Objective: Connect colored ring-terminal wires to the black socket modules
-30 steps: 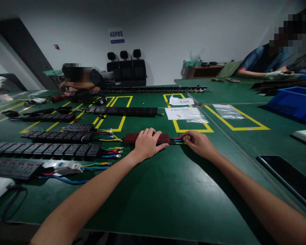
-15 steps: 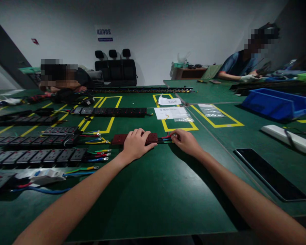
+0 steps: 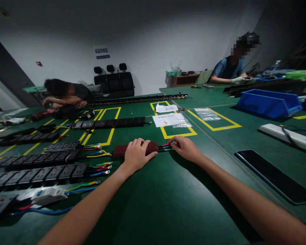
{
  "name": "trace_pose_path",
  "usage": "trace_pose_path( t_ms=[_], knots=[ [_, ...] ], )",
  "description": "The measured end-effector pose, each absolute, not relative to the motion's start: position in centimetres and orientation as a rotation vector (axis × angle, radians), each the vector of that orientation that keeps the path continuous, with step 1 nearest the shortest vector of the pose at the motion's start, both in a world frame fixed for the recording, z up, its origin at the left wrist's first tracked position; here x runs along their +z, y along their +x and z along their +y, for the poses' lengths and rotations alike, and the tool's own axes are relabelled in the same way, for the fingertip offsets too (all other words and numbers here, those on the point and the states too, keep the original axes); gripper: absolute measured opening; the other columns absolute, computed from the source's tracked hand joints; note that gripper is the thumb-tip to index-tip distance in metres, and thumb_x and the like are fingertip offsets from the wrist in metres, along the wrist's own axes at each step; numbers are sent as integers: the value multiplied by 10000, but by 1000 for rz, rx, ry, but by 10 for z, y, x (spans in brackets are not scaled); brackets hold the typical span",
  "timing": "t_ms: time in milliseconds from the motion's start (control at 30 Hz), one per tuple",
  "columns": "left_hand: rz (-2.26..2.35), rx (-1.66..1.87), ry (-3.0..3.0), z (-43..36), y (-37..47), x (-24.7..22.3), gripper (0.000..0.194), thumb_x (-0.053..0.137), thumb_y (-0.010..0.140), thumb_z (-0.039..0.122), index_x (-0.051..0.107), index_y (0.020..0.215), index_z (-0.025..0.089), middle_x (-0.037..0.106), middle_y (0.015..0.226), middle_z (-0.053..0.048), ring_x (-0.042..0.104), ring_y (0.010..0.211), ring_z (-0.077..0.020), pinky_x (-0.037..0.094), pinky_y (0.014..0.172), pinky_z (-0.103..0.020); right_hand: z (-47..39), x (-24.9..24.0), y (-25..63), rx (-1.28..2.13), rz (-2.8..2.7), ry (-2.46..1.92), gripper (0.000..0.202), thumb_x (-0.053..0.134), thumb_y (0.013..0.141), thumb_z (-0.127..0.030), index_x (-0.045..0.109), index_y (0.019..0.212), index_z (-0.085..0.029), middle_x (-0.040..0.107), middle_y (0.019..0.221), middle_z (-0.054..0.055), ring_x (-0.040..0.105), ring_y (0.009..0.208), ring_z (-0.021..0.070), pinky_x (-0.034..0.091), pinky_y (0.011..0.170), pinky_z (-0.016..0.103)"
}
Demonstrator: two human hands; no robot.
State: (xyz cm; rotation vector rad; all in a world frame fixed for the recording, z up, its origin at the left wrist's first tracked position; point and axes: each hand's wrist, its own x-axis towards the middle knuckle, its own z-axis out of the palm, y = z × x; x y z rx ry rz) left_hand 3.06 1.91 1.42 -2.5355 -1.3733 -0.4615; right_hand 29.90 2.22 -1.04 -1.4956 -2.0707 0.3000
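A dark red socket strip lies on the green table, with coloured wires coming out of its right end. Across the strip rests my left hand, its fingers over the far side and the thumb along the near edge, gripping it. My right hand is closed in a pinch round the free ends of those wires, just right of the strip. Its fingertips partly cover the wire ends.
Rows of black socket strips with lugged wires fill the left side. A phone, a white power strip and a blue bin are at right. Papers lie ahead. Two people sit at the table's far side.
The camera view has tilted up a little, so the scene sits lower. Both hands keep about the same places on the strip and wires.
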Motion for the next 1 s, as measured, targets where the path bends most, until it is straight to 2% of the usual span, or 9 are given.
trace_pose_path(
  t_ms=[733, 1000],
  knots=[
    [-1359, -463, -2528, 20, 30, 14, 639, 463, 958, 704, 619, 1310, 194, 637, 1130, -110, 586, 1011, -280, 455, 832, -407, 21, -9, 298, 277, -2096, -1509, 148, 534, 952, -227, 674, 984, -193, 702, 941, 68, 623, 847, 203, 393, 722, 292],
    [-1372, -457, -2539, 20, 30, 14, 654, 450, 952, 721, 611, 1313, 200, 635, 1138, -109, 584, 1012, -272, 462, 841, -399, 21, -10, 298, 260, -2078, -1515, 162, 534, 942, -237, 684, 993, -203, 713, 889, 61, 626, 798, 205, 379, 680, 286]
  ],
)
